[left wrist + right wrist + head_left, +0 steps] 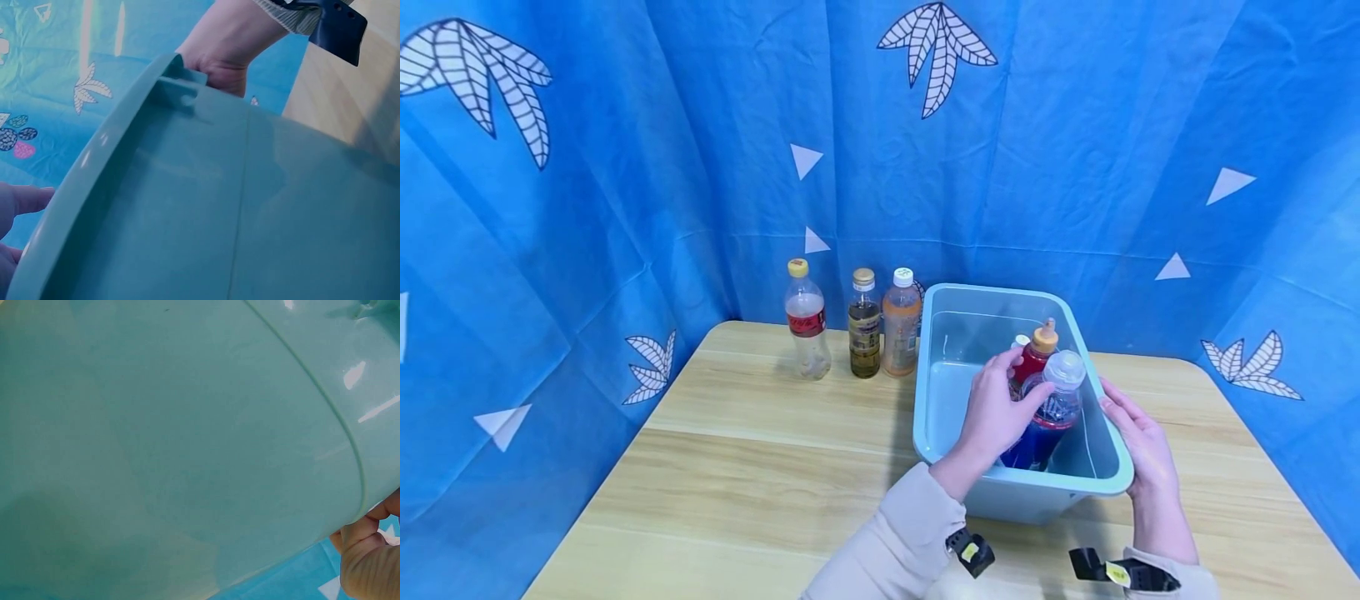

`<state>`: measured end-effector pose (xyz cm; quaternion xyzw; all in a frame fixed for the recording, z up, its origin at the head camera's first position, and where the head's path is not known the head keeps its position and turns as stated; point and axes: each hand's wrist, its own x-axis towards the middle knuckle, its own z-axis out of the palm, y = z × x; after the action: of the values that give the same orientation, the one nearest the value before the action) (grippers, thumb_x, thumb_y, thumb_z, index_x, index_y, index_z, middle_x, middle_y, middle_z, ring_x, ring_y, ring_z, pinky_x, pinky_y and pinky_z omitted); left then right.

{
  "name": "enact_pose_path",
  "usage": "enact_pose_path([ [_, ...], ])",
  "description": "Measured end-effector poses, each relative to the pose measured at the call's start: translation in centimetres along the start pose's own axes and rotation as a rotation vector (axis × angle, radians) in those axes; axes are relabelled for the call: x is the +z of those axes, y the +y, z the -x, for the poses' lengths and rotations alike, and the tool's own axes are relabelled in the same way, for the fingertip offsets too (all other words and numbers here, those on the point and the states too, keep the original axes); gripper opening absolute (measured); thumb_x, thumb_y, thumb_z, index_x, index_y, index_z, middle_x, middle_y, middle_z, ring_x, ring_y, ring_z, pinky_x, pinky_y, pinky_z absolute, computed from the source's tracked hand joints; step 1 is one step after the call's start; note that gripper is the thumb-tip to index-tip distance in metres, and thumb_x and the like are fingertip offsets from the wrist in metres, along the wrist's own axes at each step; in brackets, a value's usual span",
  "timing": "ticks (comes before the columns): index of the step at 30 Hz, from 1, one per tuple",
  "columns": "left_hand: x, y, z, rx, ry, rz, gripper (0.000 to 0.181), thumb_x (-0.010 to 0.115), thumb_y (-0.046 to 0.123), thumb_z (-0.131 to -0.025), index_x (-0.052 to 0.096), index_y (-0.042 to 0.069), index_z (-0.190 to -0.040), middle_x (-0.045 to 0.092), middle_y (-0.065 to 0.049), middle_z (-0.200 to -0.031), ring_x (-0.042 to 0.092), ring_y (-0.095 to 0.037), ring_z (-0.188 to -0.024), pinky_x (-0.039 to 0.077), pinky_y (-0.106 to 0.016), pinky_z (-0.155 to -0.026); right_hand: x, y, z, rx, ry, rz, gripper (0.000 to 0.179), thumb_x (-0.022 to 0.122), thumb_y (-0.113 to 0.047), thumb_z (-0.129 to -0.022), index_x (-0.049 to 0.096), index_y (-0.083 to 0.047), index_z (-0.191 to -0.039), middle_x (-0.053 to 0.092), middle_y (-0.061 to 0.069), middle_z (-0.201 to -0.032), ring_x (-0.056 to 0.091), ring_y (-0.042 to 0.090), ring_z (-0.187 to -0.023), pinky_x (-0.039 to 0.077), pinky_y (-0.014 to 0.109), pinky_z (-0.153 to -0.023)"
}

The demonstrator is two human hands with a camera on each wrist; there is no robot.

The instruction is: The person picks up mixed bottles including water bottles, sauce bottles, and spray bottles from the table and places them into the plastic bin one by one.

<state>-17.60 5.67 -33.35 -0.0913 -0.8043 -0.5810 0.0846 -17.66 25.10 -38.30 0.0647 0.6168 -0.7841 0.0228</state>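
Note:
A light blue plastic bin (pixel 955 333) stands on the table, holding several bottles. My left hand (pixel 1000 408) reaches over its near rim, thumb and fingers spread around the bottle tops. The thumb overlaps a clear-capped bottle with dark blue contents (pixel 1060 408), which leans to the right. Close to the fingertips are a red bottle with an orange-yellow nozzle cap (pixel 1033 360) and a white-capped bottle (pixel 1019 342), mostly hidden. My right hand (pixel 1142 450) grips the bin's right rim near the front corner. Bin walls fill most of both wrist views.
Left of the bin stand a yellow-capped bottle with a red label (pixel 807 325), a gold-capped bottle of amber liquid (pixel 864 333) and a white-capped bottle with an orange band (pixel 901 325). A blue patterned curtain (pixel 887 183) hangs behind the wooden table (pixel 737 483).

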Motion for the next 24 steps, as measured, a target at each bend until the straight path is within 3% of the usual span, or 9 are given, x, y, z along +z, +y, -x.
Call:
enact_pose_path([
  [6,-1.5,-0.2,-0.1,0.019,-0.007,0.059,0.044,0.064,0.027,-0.081,0.052,0.012,-0.121,0.055,-0.001,-0.117,0.052,-0.012,-0.103,0.044,-0.023,-0.083,-0.1,0.1,-0.1,0.004,-0.002,-0.024,0.048,0.055,-0.027,-0.088,0.041,-0.025,-0.133,0.062,-0.019,-0.094,0.061,0.004,-0.083,0.05,0.021,-0.067],
  [15,-3.5,-0.7,-0.3,0.086,0.014,0.156,0.033,0.065,0.021,-0.082,0.058,0.005,-0.11,0.062,-0.005,-0.102,0.059,-0.02,-0.092,0.049,-0.021,-0.072,0.1,-0.2,-0.1,0.01,0.016,0.029,0.055,0.056,-0.032,-0.086,0.035,-0.022,-0.136,0.062,-0.02,-0.092,0.061,0.003,-0.082,0.05,0.021,-0.067],
  [24,-5.4,-1.3,-0.3,0.123,0.059,0.165,0.024,0.065,0.019,-0.081,0.062,0.006,-0.101,0.064,-0.003,-0.09,0.06,-0.01,-0.079,0.049,-0.019,-0.066,0.1,0.0,0.2,-0.007,0.016,0.039,0.054,0.056,-0.033,-0.086,0.038,-0.021,-0.135,0.061,-0.019,-0.093,0.061,0.003,-0.083,0.05,0.021,-0.068],
])
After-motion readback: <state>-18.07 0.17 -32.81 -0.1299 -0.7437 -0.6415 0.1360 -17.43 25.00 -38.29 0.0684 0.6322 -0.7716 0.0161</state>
